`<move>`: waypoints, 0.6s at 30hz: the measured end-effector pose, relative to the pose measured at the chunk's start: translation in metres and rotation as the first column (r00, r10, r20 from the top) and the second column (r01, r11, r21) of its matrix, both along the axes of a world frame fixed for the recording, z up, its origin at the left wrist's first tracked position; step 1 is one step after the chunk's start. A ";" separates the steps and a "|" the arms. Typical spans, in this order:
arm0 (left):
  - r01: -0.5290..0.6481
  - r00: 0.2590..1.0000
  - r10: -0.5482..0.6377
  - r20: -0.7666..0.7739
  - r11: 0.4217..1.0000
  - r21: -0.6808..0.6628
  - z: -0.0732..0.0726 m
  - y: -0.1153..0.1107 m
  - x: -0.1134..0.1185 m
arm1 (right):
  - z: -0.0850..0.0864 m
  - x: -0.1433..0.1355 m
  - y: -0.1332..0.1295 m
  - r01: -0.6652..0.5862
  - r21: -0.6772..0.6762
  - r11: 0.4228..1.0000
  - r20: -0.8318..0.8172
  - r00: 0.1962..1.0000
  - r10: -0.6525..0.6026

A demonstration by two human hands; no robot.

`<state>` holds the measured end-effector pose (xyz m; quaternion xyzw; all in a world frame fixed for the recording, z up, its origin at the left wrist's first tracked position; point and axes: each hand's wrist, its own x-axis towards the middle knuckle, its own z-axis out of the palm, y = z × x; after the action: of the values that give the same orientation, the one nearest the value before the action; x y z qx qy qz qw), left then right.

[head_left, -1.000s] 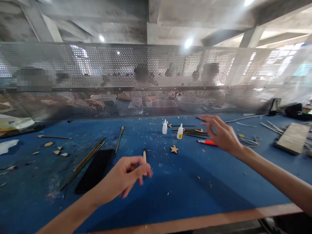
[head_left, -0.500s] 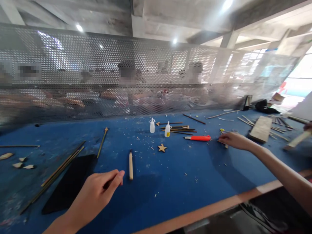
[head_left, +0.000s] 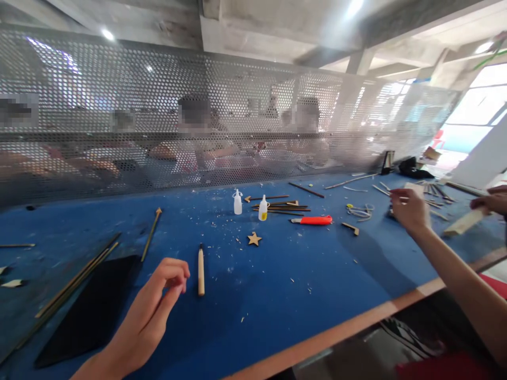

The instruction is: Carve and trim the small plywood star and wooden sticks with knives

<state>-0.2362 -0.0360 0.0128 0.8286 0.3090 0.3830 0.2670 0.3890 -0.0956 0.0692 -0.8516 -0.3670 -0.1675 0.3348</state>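
Loosely curled, my left hand (head_left: 158, 303) hovers over the table at the lower left with nothing visible in it. Close to its fingertips lies a pen-like tool (head_left: 201, 273) with a pale wooden handle and dark tip. My right hand (head_left: 411, 208) is stretched out to the right, fingers bent and a little apart, over a flat wooden block (head_left: 414, 187) that it mostly covers; contact between them is unclear. A small L-shaped wooden piece (head_left: 350, 228) lies free to the left of that hand. A wooden star (head_left: 254, 239) rests mid-table.
Two white glue bottles (head_left: 263, 209) stand near thin brown sticks (head_left: 283, 207). A red utility knife (head_left: 316, 220) lies beside a coiled cord (head_left: 360, 212). At left are a black mat (head_left: 91, 309) and long sticks (head_left: 79, 274). Another person's hand (head_left: 493, 200) holds a wooden strip (head_left: 465, 221).
My right hand has let go of the L-shaped piece and moved right to the wooden block. My left hand has stayed near the pen-like tool. The view has turned slightly right.
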 end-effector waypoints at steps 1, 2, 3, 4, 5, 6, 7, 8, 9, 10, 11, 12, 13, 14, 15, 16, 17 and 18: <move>0.015 1.000 -0.014 0.012 0.999 -0.038 -0.002 0.000 0.000 | -0.006 -0.002 0.005 -0.053 -0.022 0.998 -0.041 0.998 0.052; 0.018 1.000 -0.017 0.015 0.997 -0.069 -0.003 0.000 0.001 | -0.012 -0.006 0.012 -0.116 -0.044 0.992 -0.072 0.991 0.113; 0.006 1.000 -0.005 0.010 0.996 -0.093 -0.004 -0.001 0.002 | -0.018 -0.011 0.019 -0.182 -0.065 0.981 -0.098 0.980 0.175; -0.023 1.000 0.022 -0.004 0.994 -0.110 -0.005 -0.001 0.003 | -0.023 -0.018 0.027 -0.253 -0.087 0.963 -0.119 0.963 0.242; -0.063 0.998 0.059 -0.031 0.990 -0.125 -0.005 -0.001 0.004 | -0.027 -0.025 0.036 -0.323 -0.108 0.940 -0.135 0.942 0.308; -0.102 0.993 0.093 -0.070 0.986 -0.134 -0.005 -0.002 0.005 | -0.030 -0.034 0.046 -0.389 -0.125 0.913 -0.144 0.917 0.372; -0.133 0.986 0.117 -0.117 0.982 -0.132 -0.005 -0.002 0.006 | -0.032 -0.042 0.056 -0.454 -0.138 0.880 -0.147 0.889 0.435; -0.150 0.979 0.131 -0.158 0.982 -0.114 -0.004 -0.002 0.006 | -0.032 -0.052 0.066 -0.505 -0.144 0.851 -0.142 0.861 0.488; -0.155 0.972 0.138 -0.188 0.985 -0.081 -0.004 -0.002 0.007 | -0.032 -0.061 0.076 -0.549 -0.143 0.824 -0.130 0.835 0.534; -0.144 0.970 0.133 -0.202 0.989 -0.039 -0.003 -0.002 0.006 | -0.030 -0.071 0.085 -0.580 -0.139 0.803 -0.116 0.815 0.568; -0.126 0.972 0.123 -0.202 0.992 0.000 -0.003 -0.002 0.006 | -0.028 -0.082 0.093 -0.602 -0.132 0.788 -0.097 0.799 0.594; -0.115 0.974 0.118 -0.194 0.993 0.027 -0.003 -0.003 0.005 | -0.026 -0.092 0.099 -0.619 -0.124 0.776 -0.074 0.785 0.615; -0.114 0.975 0.119 -0.187 0.993 0.039 -0.002 -0.003 0.005 | -0.024 -0.104 0.103 -0.627 -0.113 0.771 -0.043 0.778 0.626; -0.127 0.973 0.132 -0.187 0.991 0.039 -0.002 -0.003 0.004 | -0.022 -0.116 0.105 -0.628 -0.105 0.771 -0.009 0.776 0.631; -0.153 0.968 0.157 -0.195 0.988 0.035 -0.002 -0.004 0.004 | -0.020 -0.128 0.105 -0.629 -0.104 0.770 0.025 0.773 0.634; -0.186 0.960 0.189 -0.208 0.982 0.034 0.000 -0.003 0.004 | -0.019 -0.141 0.103 -0.635 -0.117 0.763 0.054 0.764 0.643; -0.218 0.948 0.220 -0.228 0.975 0.038 0.002 -0.003 0.005 | -0.018 -0.153 0.101 -0.651 -0.144 0.745 0.072 0.744 0.664; -0.232 0.939 0.237 -0.250 0.971 0.048 0.005 -0.001 0.007 | -0.017 -0.164 0.097 -0.678 -0.187 0.711 0.075 0.712 0.698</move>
<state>-0.2294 -0.0370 0.0178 0.8305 0.4337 0.3054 0.1703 0.2250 0.0016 0.0521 -0.6611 -0.6920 -0.0626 0.2832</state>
